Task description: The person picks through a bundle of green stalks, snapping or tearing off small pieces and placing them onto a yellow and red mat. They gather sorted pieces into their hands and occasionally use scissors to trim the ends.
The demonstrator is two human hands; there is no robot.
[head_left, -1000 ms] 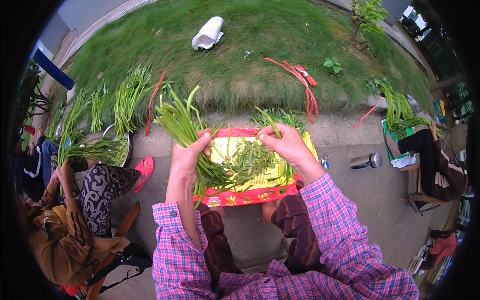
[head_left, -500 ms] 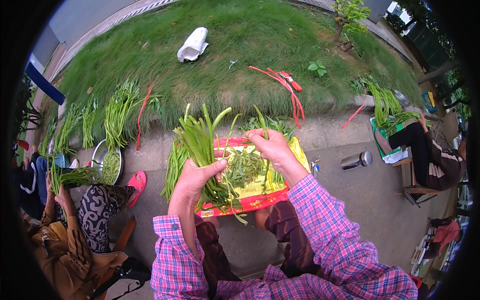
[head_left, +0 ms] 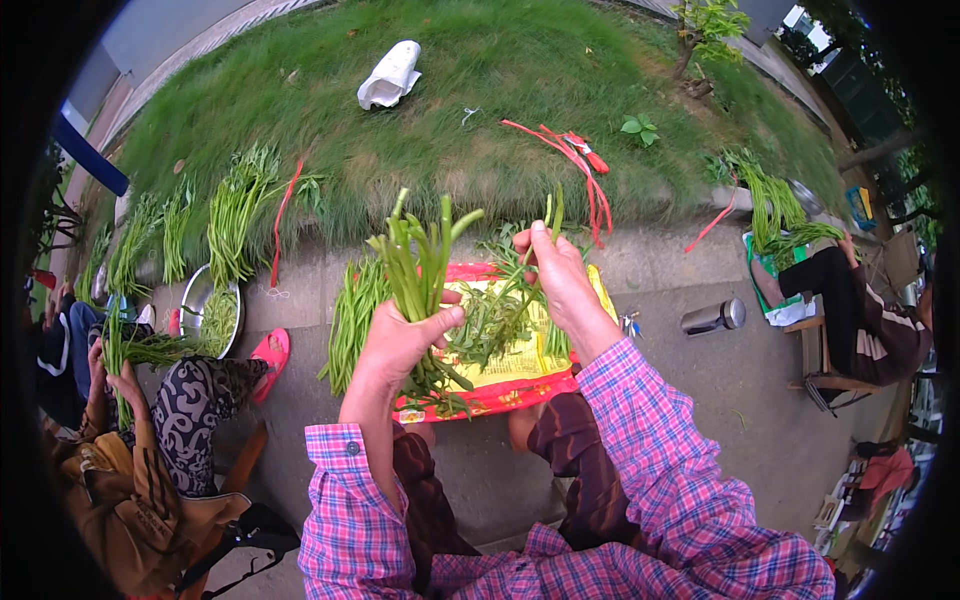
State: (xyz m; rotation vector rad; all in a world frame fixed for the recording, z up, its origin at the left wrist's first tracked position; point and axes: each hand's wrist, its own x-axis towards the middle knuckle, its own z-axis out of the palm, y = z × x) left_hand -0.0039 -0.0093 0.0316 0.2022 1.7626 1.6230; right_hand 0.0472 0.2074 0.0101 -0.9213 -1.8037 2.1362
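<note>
Since half a second ago, the right hand (head_left: 562,275) has been raised and turned upward, and the bunch of green stems (head_left: 420,262) has been tipped a little toward one o'clock; a few stems appear to be kept apart from the rest, so the sorting seems to be partway through. Clock directions are taken from the middle of the red-and-yellow sack (head_left: 530,372) beyond the knees. Nearest, at nine o'clock, the left hand (head_left: 392,348) is clenched around the bunch, whose cut ends are pointed away from the body, with leaves hanging below the fist. At one o'clock, slightly farther off, thin stems (head_left: 556,208) are pinched by the right hand, leaves trailing beneath it. Between and below the hands, loose leaves (head_left: 488,335) are heaped on the sack. Just past the left hand, near ten o'clock, a pile of stems (head_left: 355,322) is laid; whether the sack is touched by it cannot be told. Farther out, a metal flask (head_left: 713,318) is placed at three o'clock, and a basin (head_left: 194,290) at nine.
</note>
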